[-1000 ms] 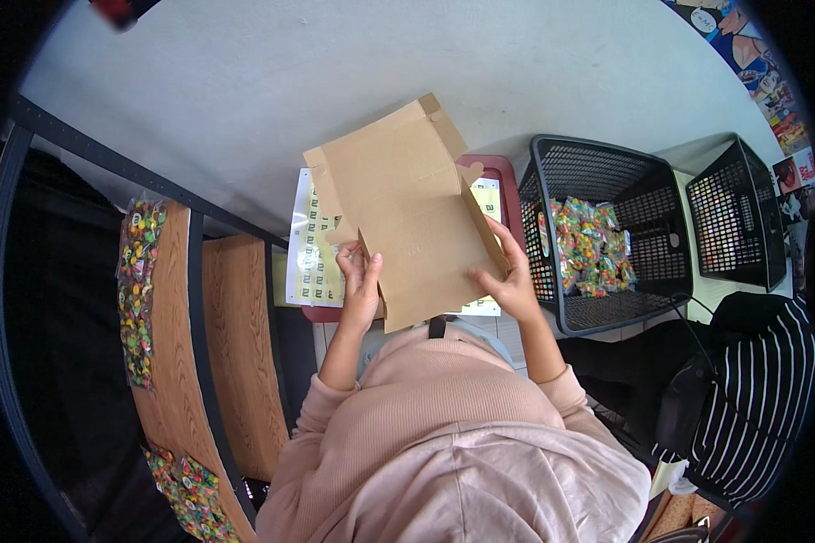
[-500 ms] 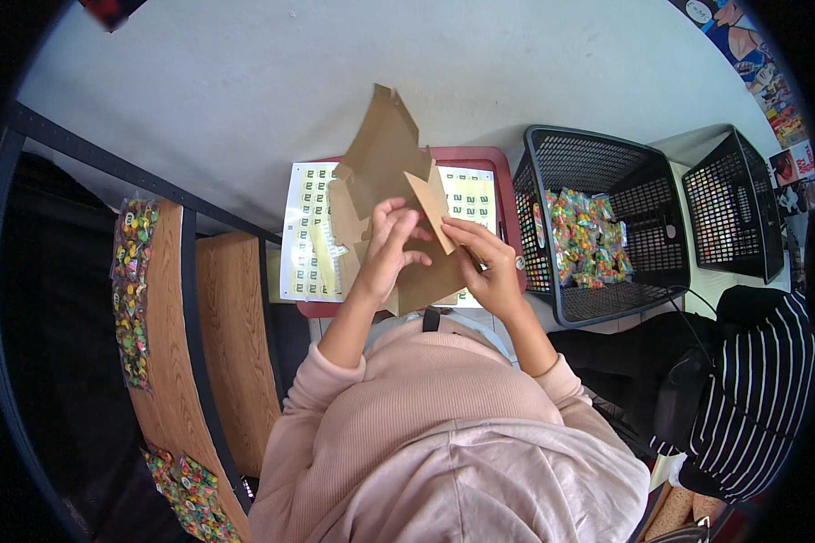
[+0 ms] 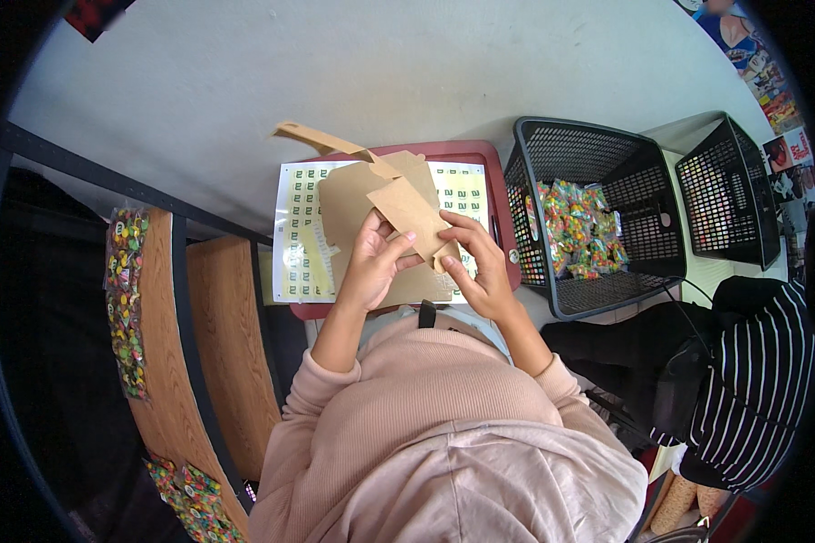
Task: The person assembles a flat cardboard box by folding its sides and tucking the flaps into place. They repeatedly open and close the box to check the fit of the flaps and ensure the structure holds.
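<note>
A brown cardboard box blank point(image 3: 406, 215), partly folded, is held between my two hands above the work surface. My left hand point(image 3: 371, 264) is closed on its left edge, thumb on top. My right hand point(image 3: 476, 262) pinches a small flap at the lower right corner of the cardboard. A long narrow strip of cardboard point(image 3: 321, 138) sticks out to the far left. Under the hands lies a wider brown cardboard panel point(image 3: 342, 201); whether it joins the held piece I cannot tell. Sheets of printed labels point(image 3: 292, 262) lie beneath it.
The labels rest on a red-rimmed surface point(image 3: 504, 213) against the wall. To the right, a black plastic basket point(image 3: 598, 306) holds colourful candy bags point(image 3: 578, 226), with another basket point(image 3: 729, 195) beyond. Wooden shelves point(image 3: 222, 335) with candy bags stand left. A person in stripes point(image 3: 756, 380) is at right.
The cardboard has turned and come down flatter; its tall upright panel no longer stands up. My left hand, with fingers spread before, now grips the cardboard. My right hand has shifted slightly down its edge.
</note>
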Demonstrator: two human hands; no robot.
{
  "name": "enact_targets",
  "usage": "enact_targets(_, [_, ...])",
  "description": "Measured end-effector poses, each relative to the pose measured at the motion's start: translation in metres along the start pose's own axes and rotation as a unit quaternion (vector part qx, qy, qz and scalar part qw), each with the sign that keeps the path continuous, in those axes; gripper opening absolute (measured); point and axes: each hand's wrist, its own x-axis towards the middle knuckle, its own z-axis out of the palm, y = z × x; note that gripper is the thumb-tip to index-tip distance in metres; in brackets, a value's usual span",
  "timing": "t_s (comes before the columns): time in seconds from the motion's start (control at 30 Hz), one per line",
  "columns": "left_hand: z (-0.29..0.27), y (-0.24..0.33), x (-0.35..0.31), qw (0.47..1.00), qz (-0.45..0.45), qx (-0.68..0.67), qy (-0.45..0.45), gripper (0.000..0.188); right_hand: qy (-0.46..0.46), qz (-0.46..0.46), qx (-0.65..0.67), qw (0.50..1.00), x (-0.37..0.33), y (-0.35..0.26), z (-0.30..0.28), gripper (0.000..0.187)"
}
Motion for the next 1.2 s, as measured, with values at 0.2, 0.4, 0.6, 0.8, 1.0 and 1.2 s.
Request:
enact_targets(0.2, [0.012,0.001,-0.006,0.998,0.039,0.029,-0.030,0.038,0.064,-0.056,-0.016,0.996,0.009,-0.003,0.005,0.014])
enact_targets(0.4, [0.016,0.009,-0.007,0.992,0.064,0.088,-0.067,0.038,0.076,-0.050,0.042,0.995,0.019,-0.006,-0.002,0.012])
enact_targets(0.6, [0.012,0.005,-0.011,0.964,0.164,0.198,-0.072,0.039,0.016,-0.128,-0.012,0.992,0.025,-0.024,-0.013,0.017])
enact_targets(0.8, [0.024,0.016,-0.012,0.983,0.116,0.124,-0.069,0.037,0.012,-0.127,-0.013,0.992,0.032,-0.017,-0.019,0.025])
enact_targets(1.0, [0.015,0.014,-0.007,0.975,0.137,0.160,-0.074,0.029,-0.065,-0.178,-0.035,0.981,0.040,-0.032,-0.029,0.024])
enact_targets(1.2, [0.014,0.016,-0.007,0.975,0.158,0.146,-0.048,0.028,-0.056,-0.171,-0.049,0.982,0.043,-0.032,-0.023,0.032])
